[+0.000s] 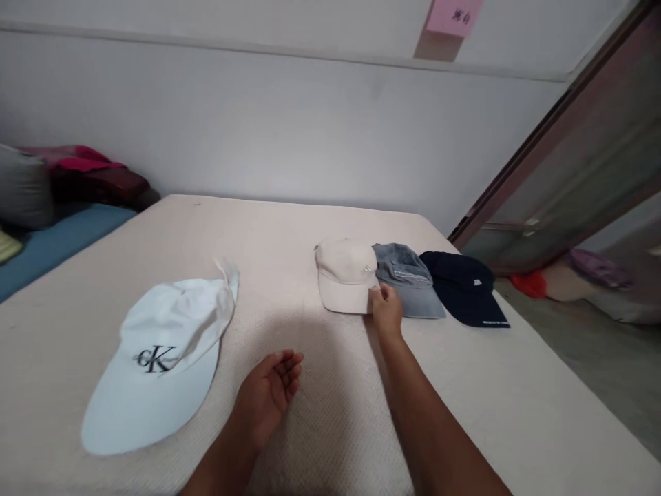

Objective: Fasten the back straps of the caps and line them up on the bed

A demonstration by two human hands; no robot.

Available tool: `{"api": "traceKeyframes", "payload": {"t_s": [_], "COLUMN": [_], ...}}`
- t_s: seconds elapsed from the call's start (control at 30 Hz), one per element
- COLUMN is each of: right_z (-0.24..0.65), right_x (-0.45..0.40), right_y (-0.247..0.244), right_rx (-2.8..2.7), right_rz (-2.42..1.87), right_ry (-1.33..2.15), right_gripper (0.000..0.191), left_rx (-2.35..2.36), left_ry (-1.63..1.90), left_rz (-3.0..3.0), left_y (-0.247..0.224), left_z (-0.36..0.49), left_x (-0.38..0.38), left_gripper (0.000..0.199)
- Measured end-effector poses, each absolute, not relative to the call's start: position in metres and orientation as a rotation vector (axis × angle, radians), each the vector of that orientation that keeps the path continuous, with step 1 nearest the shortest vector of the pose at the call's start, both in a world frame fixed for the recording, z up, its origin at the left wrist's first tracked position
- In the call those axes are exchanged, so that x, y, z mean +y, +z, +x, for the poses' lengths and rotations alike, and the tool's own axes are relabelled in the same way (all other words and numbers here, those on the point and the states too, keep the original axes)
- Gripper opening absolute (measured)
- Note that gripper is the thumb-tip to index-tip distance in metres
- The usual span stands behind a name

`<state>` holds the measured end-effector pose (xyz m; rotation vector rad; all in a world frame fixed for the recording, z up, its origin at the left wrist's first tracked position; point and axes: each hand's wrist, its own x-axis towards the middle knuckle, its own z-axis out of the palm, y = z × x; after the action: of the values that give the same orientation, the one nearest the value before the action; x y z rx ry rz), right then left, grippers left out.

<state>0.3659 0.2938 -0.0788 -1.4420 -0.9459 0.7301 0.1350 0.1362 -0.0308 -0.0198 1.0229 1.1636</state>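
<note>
Three caps lie overlapped in a row right of centre: a cream cap, a grey-blue cap and a navy cap at the right end. My right hand pinches the right edge of the cream cap's brim, beside the grey-blue one. A large pale blue and white cap with black CK letters lies at the left, its strap side up. Between it and the row, my left hand is palm up with fingers loosely curled and apart, holding nothing.
The caps lie on a cream cloth-covered surface against a white wall. A grey cushion and a blue mat are at the far left. A pink note hangs above; bundled cloths lie beyond the right edge.
</note>
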Motion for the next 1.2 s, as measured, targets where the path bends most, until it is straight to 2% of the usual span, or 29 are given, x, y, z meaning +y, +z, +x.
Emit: {"api": "traceKeyframes", "payload": {"t_s": [0.1,0.2,0.33,0.4,0.53,0.63,0.77,0.83,0.93,1.1,1.2], "right_z": [0.351,0.316,0.249,0.218,0.174,0.153,0.136,0.132,0.129,0.126,0.126], "right_x": [0.281,0.267,0.24,0.222,0.186,0.167,0.156,0.154,0.152,0.149,0.146], "right_y": [-0.062,-0.05,-0.046,-0.048,-0.056,-0.06,-0.063,-0.065,-0.067,-0.066,-0.064], "right_rx": [-1.006,-1.106,-1.233,-1.291,-1.206,-1.148,-1.214,-1.25,-1.269,-1.279,-1.279], "right_rz": [-1.475,-1.418,-1.271,-1.22,-1.145,-1.15,-1.146,-1.143,-1.144,-1.14,-1.15], "right_ry": [0.669,0.776,1.139,1.291,1.644,1.821,1.873,1.875,1.867,1.868,1.876], "right_gripper": [0.029,0.024,0.02,0.016,0.013,0.011,0.01,0.01,0.011,0.013,0.013], "left_rx": [1.038,1.067,1.179,1.262,1.457,1.832,2.361,2.45,2.496,2.536,2.447], "left_ry": [1.229,1.47,1.985,2.227,2.479,2.32,1.61,1.309,1.116,1.196,1.274], "left_rz": [-0.071,-0.012,0.384,0.501,0.511,0.625,0.937,1.14,1.324,1.29,1.233], "left_y": [-0.033,-0.03,-0.012,-0.003,0.001,-0.006,-0.019,-0.026,-0.034,-0.037,-0.033], "left_z": [0.133,0.125,0.09,0.062,0.007,-0.02,-0.042,-0.052,-0.065,-0.074,-0.071], "left_x": [0.132,0.129,0.13,0.129,0.119,0.108,0.103,0.106,0.115,0.127,0.129], "left_gripper": [0.009,0.008,0.01,0.005,0.006,0.02,0.059,0.069,0.059,0.048,0.025]}}
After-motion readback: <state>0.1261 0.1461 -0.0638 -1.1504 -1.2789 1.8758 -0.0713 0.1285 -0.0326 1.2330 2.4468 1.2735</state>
